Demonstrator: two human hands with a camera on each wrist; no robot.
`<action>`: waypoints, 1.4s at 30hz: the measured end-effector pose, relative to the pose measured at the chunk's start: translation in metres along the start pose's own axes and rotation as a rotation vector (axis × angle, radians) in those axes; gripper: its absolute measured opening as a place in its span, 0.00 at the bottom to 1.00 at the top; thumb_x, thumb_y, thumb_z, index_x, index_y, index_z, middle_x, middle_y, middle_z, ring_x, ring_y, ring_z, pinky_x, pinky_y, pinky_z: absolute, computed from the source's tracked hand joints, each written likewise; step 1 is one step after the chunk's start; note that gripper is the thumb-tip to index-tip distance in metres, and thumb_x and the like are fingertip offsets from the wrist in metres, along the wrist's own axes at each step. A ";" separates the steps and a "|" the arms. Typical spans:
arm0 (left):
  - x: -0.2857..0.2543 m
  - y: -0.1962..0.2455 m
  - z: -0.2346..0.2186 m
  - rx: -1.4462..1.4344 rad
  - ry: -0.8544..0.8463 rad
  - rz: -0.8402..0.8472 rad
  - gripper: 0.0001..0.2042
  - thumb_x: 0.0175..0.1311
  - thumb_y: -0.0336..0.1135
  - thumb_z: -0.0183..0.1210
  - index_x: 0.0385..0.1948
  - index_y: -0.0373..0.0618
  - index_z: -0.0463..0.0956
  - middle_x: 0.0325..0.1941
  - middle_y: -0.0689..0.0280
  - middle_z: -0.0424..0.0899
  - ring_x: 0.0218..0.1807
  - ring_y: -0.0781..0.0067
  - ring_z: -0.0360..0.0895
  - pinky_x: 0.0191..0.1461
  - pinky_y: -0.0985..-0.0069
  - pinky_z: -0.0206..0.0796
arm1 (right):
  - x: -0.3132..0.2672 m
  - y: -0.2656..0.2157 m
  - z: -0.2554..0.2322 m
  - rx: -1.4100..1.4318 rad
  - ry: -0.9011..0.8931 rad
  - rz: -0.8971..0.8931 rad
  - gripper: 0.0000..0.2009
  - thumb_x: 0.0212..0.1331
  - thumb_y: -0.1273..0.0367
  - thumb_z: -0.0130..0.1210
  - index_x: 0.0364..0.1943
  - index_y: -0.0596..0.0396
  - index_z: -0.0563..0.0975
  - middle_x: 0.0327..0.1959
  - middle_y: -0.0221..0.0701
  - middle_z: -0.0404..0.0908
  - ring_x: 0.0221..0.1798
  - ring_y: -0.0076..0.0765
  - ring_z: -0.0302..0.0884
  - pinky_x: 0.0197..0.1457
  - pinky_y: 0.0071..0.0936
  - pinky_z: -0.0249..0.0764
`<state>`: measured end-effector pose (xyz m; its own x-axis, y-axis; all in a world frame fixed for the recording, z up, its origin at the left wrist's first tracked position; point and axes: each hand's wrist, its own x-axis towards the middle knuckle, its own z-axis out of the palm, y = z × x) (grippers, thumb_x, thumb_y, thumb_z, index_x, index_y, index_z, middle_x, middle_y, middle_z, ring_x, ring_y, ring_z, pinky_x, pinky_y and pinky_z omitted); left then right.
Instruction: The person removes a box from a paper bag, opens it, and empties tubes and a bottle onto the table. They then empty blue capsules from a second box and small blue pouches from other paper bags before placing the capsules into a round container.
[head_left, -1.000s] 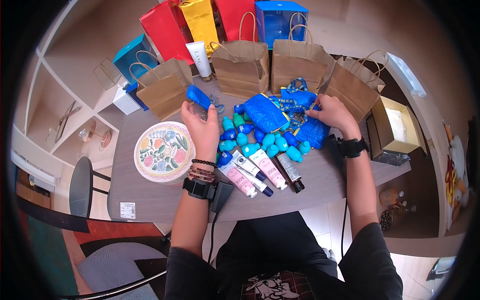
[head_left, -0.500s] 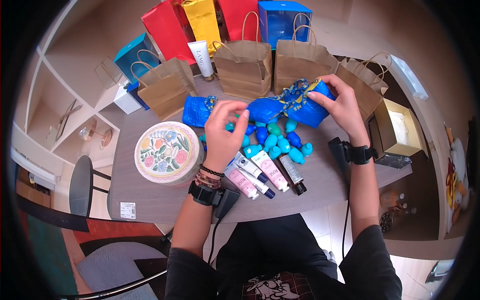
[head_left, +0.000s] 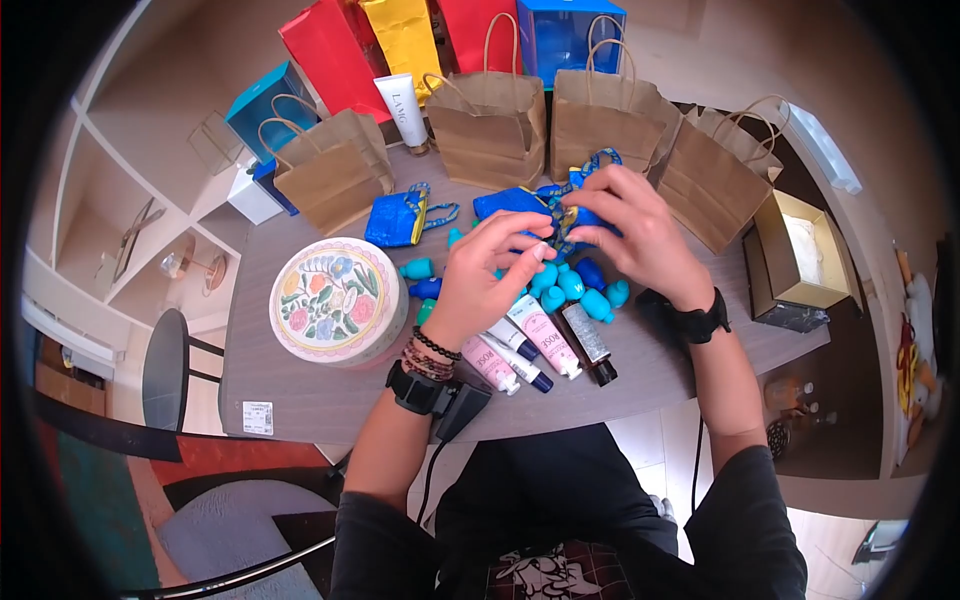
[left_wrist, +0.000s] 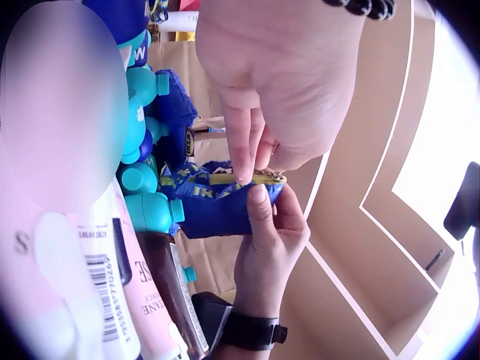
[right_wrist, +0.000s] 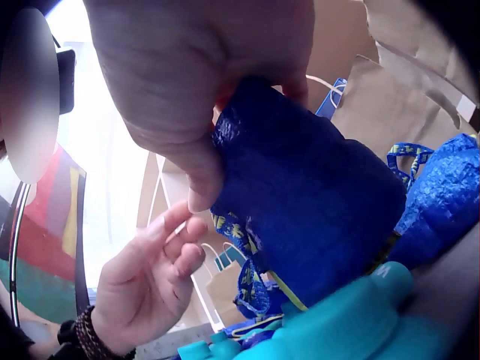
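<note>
In the head view my right hand [head_left: 640, 235] pinches a small blue pouch, mostly hidden by the fingers. The left wrist view shows the pouch [left_wrist: 217, 217] with its yellow-edged zip up, right thumb [left_wrist: 260, 206] on its side. My left hand [head_left: 485, 272] is beside it, fingers extended and slightly bent, fingertips at the zip; a gap shows between thumb and forefinger in the head view. Blue-and-yellow straps [right_wrist: 253, 289] hang from the pouch. Below the hands lie teal bottles [head_left: 572, 287] and dark blue ones. Another blue pouch [head_left: 395, 220] lies to the left.
Brown paper bags [head_left: 335, 170] stand in a row behind, with red and yellow bags [head_left: 405, 40] beyond. A round floral box [head_left: 338, 300] sits left. Pink tubes [head_left: 545, 335] and a dark bottle [head_left: 585, 335] lie near the front. An open box [head_left: 800, 250] is at right.
The left hand has let go of one blue pouch, now on the table, and moved right to the other. The right hand has lifted a pouch and brought it left, turning it.
</note>
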<state>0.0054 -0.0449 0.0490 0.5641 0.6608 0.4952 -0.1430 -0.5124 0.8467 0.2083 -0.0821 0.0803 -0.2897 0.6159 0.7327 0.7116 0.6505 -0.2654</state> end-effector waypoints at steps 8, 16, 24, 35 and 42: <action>0.001 -0.007 0.013 -0.109 0.055 -0.001 0.14 0.60 0.20 0.50 0.48 0.35 0.64 0.49 0.60 0.67 0.43 0.71 0.79 0.40 0.79 0.76 | 0.000 -0.006 0.008 -0.019 -0.033 -0.132 0.17 0.42 0.68 0.61 0.40 0.57 0.76 0.34 0.36 0.71 0.38 0.42 0.69 0.43 0.34 0.66; 0.001 -0.004 0.008 -0.012 0.037 -0.057 0.10 0.61 0.23 0.52 0.44 0.34 0.69 0.45 0.62 0.71 0.35 0.79 0.76 0.31 0.86 0.69 | 0.001 -0.010 0.012 0.040 0.049 -0.187 0.18 0.42 0.68 0.61 0.40 0.59 0.74 0.33 0.37 0.70 0.37 0.43 0.69 0.41 0.34 0.66; 0.002 -0.002 0.001 0.218 0.106 0.103 0.06 0.58 0.21 0.53 0.36 0.36 0.73 0.43 0.62 0.72 0.31 0.84 0.70 0.31 0.87 0.65 | 0.000 -0.011 0.012 0.012 0.048 -0.193 0.15 0.41 0.70 0.62 0.36 0.58 0.75 0.33 0.35 0.71 0.37 0.42 0.69 0.40 0.33 0.66; -0.002 -0.011 0.002 0.102 0.107 0.051 0.03 0.58 0.26 0.56 0.29 0.39 0.72 0.24 0.71 0.73 0.22 0.89 0.65 0.21 0.87 0.52 | 0.000 -0.008 0.009 0.083 0.100 -0.094 0.14 0.42 0.73 0.62 0.35 0.58 0.74 0.34 0.36 0.72 0.39 0.43 0.70 0.42 0.33 0.67; 0.000 -0.007 -0.002 0.193 0.113 0.047 0.04 0.58 0.27 0.56 0.28 0.38 0.71 0.21 0.68 0.72 0.19 0.84 0.64 0.21 0.84 0.54 | -0.002 -0.011 0.009 0.214 0.169 -0.002 0.12 0.45 0.75 0.61 0.35 0.60 0.74 0.35 0.38 0.72 0.39 0.40 0.72 0.42 0.29 0.69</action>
<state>0.0049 -0.0405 0.0428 0.4639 0.6857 0.5610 -0.0023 -0.6323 0.7747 0.1955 -0.0872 0.0762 -0.1675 0.5429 0.8229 0.5541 0.7422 -0.3769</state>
